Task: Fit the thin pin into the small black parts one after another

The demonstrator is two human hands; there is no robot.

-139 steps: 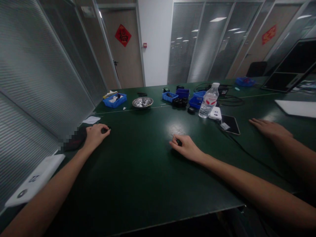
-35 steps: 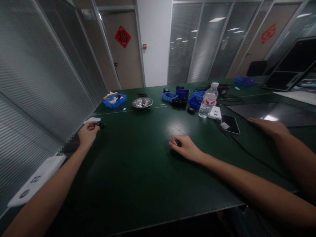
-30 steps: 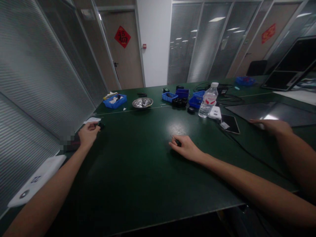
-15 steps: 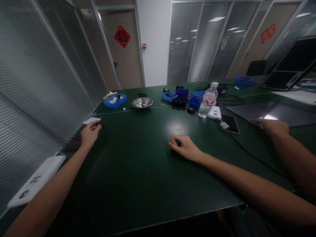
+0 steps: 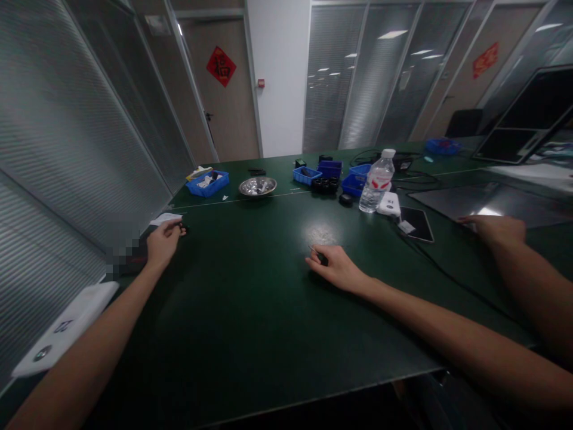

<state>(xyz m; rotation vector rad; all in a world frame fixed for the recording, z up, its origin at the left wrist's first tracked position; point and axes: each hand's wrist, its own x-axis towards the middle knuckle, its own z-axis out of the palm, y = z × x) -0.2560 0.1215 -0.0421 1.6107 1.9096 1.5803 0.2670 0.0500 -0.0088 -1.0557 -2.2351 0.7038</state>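
Observation:
My left hand rests at the left side of the green table, fingers closed round a small black part beside a white paper slip. My right hand lies near the table's middle, thumb and fingers pinched on a thin dark tool whose tip points up and left. Both forearms stretch across the table from the near edge.
Another person's hand lies curled at the right, by a dark flat panel. Farther back stand a water bottle, a phone, a metal bowl and blue bins. A white card lies near left.
My left hand has moved away and left, up to the paper slip, with the black part. A dark panel has appeared at the right. The other person's hand has curled. My right hand stays still.

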